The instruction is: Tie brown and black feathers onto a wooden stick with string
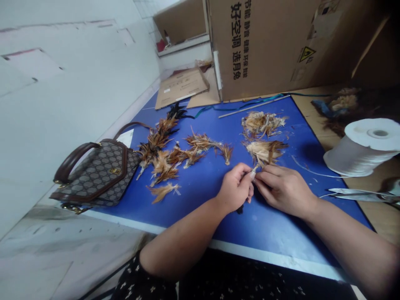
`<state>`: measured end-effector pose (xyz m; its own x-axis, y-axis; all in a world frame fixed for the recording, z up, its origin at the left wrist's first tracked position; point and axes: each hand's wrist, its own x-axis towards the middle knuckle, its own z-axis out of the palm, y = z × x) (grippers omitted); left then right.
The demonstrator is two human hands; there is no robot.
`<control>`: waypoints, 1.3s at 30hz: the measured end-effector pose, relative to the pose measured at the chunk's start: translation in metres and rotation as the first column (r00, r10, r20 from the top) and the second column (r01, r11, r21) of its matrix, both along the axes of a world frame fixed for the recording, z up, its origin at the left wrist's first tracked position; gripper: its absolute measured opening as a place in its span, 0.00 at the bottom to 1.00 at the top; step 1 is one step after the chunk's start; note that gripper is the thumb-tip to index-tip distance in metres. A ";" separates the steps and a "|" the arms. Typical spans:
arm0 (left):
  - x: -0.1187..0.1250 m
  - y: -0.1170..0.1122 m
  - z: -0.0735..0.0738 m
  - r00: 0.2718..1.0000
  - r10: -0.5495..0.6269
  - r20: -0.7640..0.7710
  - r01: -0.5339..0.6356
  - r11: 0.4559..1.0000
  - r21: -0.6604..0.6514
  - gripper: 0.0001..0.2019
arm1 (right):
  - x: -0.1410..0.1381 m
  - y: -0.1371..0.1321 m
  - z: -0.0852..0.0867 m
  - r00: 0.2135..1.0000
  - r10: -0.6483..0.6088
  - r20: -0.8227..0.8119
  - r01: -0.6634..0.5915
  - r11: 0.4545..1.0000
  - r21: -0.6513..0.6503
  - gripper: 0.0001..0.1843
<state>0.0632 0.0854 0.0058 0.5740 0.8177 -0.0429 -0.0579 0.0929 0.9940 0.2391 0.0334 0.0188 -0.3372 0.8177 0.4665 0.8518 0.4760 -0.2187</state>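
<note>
My left hand [237, 186] pinches the narrow stem end of a bunch of feathers [265, 151], thumb against fingers. The bunch fans out beyond my fingertips, pale in the middle and brown at the side. My right hand [283, 188] meets the left at the same stem, its fingers closed there; whether a thread lies between them is too small to see. Just behind is a loose heap of tan and brown feathers [262, 124]. To the left lie several small brown feather bunches [200, 142] and a single pale-tan tuft [163, 191].
A spool of white cord [353, 156] stands at right, beside scissors [359, 194]. A patterned handbag [103, 175] sits at the left edge of the blue mat [200, 200]. Behind are a large cardboard box [268, 54], flat cardboard [181, 87] and a thin stick [254, 106].
</note>
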 end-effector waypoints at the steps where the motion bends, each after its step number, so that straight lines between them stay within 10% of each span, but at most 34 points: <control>1: -0.001 0.001 -0.002 1.000 -0.001 -0.023 0.001 1.000 0.018 0.13 | 0.000 0.000 0.000 1.000 0.005 -0.023 -0.005 1.000 -0.017 0.13; 11: -0.010 0.011 -0.009 0.986 0.042 -0.161 -0.032 0.998 0.060 0.11 | 0.025 0.005 0.020 0.955 0.124 -0.269 -0.157 0.982 -0.104 0.06; 20: -0.014 0.001 0.008 0.925 -0.357 -0.128 0.358 0.934 -0.017 0.11 | 0.034 0.011 0.019 0.896 0.063 -0.441 -0.167 0.965 -0.201 0.12; 26: -0.011 0.005 0.012 0.992 -0.056 0.114 0.072 0.988 -0.135 0.16 | 0.022 0.011 0.010 0.883 -0.023 -0.469 -0.118 0.956 -0.269 0.12; 31: -0.008 0.010 0.005 0.994 0.100 0.031 -0.098 0.993 -0.073 0.15 | 0.011 0.003 0.008 0.934 0.102 -0.342 -0.193 0.951 -0.243 0.09; 39: -0.010 0.011 -0.007 0.969 0.172 -0.179 -0.088 0.913 0.398 0.09 | 0.010 0.001 0.009 0.944 0.114 -0.310 -0.181 0.963 -0.197 0.10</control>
<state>0.0535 0.0968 -0.0008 0.4737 0.8613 0.1839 0.1662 -0.2924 0.9417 0.2487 0.0346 0.0276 -0.3379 0.8623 0.3772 0.6574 0.5030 -0.5610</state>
